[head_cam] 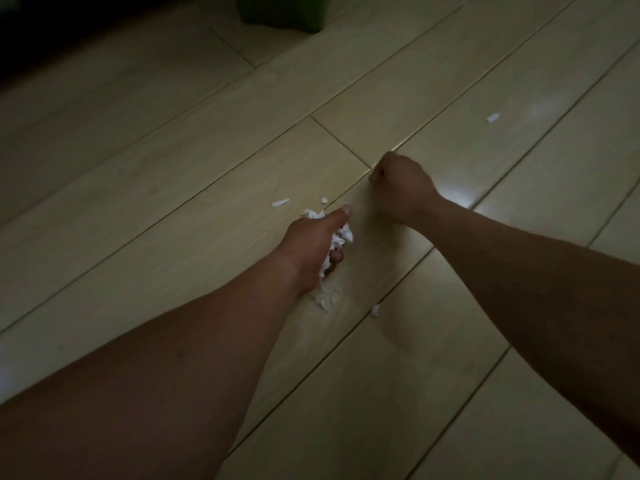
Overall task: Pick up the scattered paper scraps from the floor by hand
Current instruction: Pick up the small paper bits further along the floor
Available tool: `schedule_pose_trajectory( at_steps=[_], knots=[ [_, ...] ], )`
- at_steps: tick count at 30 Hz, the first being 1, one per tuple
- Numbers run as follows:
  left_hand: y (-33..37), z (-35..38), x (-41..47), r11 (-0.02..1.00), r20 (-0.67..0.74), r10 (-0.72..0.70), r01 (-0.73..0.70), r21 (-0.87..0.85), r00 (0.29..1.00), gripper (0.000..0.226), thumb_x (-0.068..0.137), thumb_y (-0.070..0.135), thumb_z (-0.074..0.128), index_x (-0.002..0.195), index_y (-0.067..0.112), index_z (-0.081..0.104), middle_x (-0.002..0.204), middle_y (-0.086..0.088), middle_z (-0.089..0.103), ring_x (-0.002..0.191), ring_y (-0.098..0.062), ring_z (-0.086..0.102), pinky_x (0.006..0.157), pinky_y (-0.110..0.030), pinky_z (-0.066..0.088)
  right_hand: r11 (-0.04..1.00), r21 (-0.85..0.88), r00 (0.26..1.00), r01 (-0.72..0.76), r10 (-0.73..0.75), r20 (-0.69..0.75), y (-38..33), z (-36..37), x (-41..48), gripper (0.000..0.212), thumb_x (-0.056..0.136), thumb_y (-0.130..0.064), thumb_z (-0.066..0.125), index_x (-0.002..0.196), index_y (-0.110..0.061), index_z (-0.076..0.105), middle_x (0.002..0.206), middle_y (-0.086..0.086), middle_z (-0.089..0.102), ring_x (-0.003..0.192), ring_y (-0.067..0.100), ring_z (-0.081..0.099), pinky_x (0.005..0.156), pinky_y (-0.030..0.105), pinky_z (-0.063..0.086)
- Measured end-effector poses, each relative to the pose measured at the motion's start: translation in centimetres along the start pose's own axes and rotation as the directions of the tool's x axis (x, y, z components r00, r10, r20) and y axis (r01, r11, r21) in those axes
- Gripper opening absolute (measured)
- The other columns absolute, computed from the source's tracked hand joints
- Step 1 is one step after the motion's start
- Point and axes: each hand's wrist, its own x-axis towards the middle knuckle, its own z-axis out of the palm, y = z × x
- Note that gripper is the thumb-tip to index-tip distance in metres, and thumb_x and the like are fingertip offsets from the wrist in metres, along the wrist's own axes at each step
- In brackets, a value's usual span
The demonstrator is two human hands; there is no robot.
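Observation:
My left hand (311, 244) is low over the pale wooden floor (173, 168), curled around a bunch of white paper scraps (341, 235) that stick out past the fingers and under the wrist. My right hand (398, 181) is a little farther out, fingers curled shut with the fingertips down at a floor seam; whether it holds a scrap is hidden. Loose white scraps lie on the floor: one strip (280, 202) and a tiny bit (324, 200) just beyond my left hand, one (375, 310) near my left wrist, one (492, 117) far to the right.
A green bin (284, 12) stands at the top edge of the view, beyond the hands. Dark furniture or shadow (52, 29) fills the top left corner. A bright light reflection (453, 195) sits on the floor by my right wrist.

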Motion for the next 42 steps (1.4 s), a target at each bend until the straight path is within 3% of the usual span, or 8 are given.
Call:
schedule_pose_trajectory(
  at_steps=[4, 8, 16, 25, 28, 34, 39, 42],
  knots=[
    [-0.4, -0.3, -1.0, 0.999, -0.093, 0.036, -0.033, 0.039, 0.995, 0.031, 0.091, 0.039, 0.067, 0.074, 0.015, 0.061, 0.061, -0.004, 0.05, 0.04, -0.013, 0.041, 0.042, -0.018, 0.026, 0.974, 0.159, 0.98, 0.163, -0.179, 0.091, -3.7, 1.3, -2.2, 0.015, 0.096, -0.012, 0.055, 0.111, -0.013, 0.06, 0.102, 0.009, 0.071, 0.093, 0.029, 0.066, 0.08, 0.04, 0.054],
    [-2.2, -4.0, -2.6, 0.999, -0.17, 0.051, -0.05, 0.011, 0.984, 0.034, 0.095, 0.037, 0.067, 0.072, 0.012, 0.064, 0.054, 0.0, 0.05, 0.041, -0.013, 0.041, 0.039, -0.016, 0.026, 0.977, 0.042, 0.962, 0.211, -0.215, 0.17, -5.0, 2.3, -2.0, 0.028, 0.1, -0.025, 0.062, 0.125, -0.014, 0.06, 0.115, 0.011, 0.068, 0.106, 0.03, 0.063, 0.09, 0.041, 0.053],
    [-1.8, -4.8, -3.2, 0.998, -0.177, 0.051, -0.055, -0.017, 0.983, 0.041, 0.095, 0.04, 0.067, 0.062, 0.015, 0.065, 0.056, -0.002, 0.051, 0.04, -0.012, 0.043, 0.041, -0.017, 0.025, 0.931, -0.264, 0.96, 0.252, -0.208, 0.185, -7.5, 2.9, -0.5, 0.023, 0.1, -0.02, 0.052, 0.115, -0.006, 0.063, 0.117, 0.021, 0.065, 0.106, 0.04, 0.064, 0.08, 0.038, 0.048],
    [-2.0, -5.5, -2.8, 0.997, -0.175, 0.011, -0.025, -0.078, 0.985, 0.031, 0.092, 0.037, 0.067, 0.082, 0.008, 0.064, 0.049, 0.002, 0.053, 0.037, -0.01, 0.046, 0.04, -0.015, 0.032, 0.911, -0.059, 0.899, 0.409, -0.391, 0.196, -11.7, 3.9, 0.4, 0.014, 0.099, -0.019, 0.06, 0.109, -0.009, 0.056, 0.095, 0.011, 0.063, 0.085, 0.031, 0.061, 0.065, 0.032, 0.039],
    [-1.9, -5.3, -2.8, 0.995, -0.184, 0.008, -0.027, -0.098, 0.983, 0.026, 0.094, 0.03, 0.064, 0.088, 0.005, 0.058, 0.044, 0.005, 0.053, 0.032, -0.008, 0.042, 0.037, -0.013, 0.029, 0.899, -0.132, 0.888, 0.417, -0.372, 0.272, -12.4, 4.2, 0.7, 0.029, 0.099, -0.025, 0.064, 0.123, -0.012, 0.053, 0.101, 0.009, 0.062, 0.083, 0.026, 0.057, 0.068, 0.033, 0.041],
    [-1.6, -5.2, -2.6, 0.998, -0.205, 0.031, -0.043, -0.052, 0.978, 0.024, 0.095, 0.023, 0.063, 0.084, 0.003, 0.057, 0.053, -0.002, 0.056, 0.033, -0.009, 0.041, 0.038, -0.014, 0.028, 0.79, -0.383, 0.86, 0.478, -0.333, 0.386, -14.3, 4.3, 0.7, 0.01, 0.096, -0.01, 0.062, 0.105, -0.008, 0.058, 0.114, 0.017, 0.063, 0.086, 0.027, 0.057, 0.071, 0.034, 0.04],
    [-1.8, -4.9, -3.3, 0.998, -0.169, 0.02, -0.031, -0.06, 0.985, 0.036, 0.092, 0.026, 0.063, 0.059, 0.011, 0.062, 0.049, -0.003, 0.048, 0.037, -0.015, 0.04, 0.041, -0.017, 0.025, 0.965, -0.101, 0.917, 0.243, -0.194, 0.348, -11.7, 1.8, -0.2, 0.026, 0.101, -0.017, 0.057, 0.114, 0.0, 0.071, 0.118, 0.018, 0.069, 0.111, 0.033, 0.066, 0.081, 0.031, 0.045],
    [-1.7, -4.8, -3.4, 0.999, -0.172, 0.05, -0.051, 0.0, 0.984, 0.033, 0.093, 0.023, 0.064, 0.063, 0.009, 0.063, 0.047, -0.003, 0.045, 0.035, -0.015, 0.039, 0.039, -0.013, 0.024, 0.986, 0.116, 0.957, 0.122, -0.148, 0.251, -7.1, -0.9, -5.3, 0.013, 0.097, -0.016, 0.058, 0.098, -0.014, 0.071, 0.093, 0.0, 0.074, 0.087, 0.019, 0.072, 0.073, 0.029, 0.052]
  ],
)
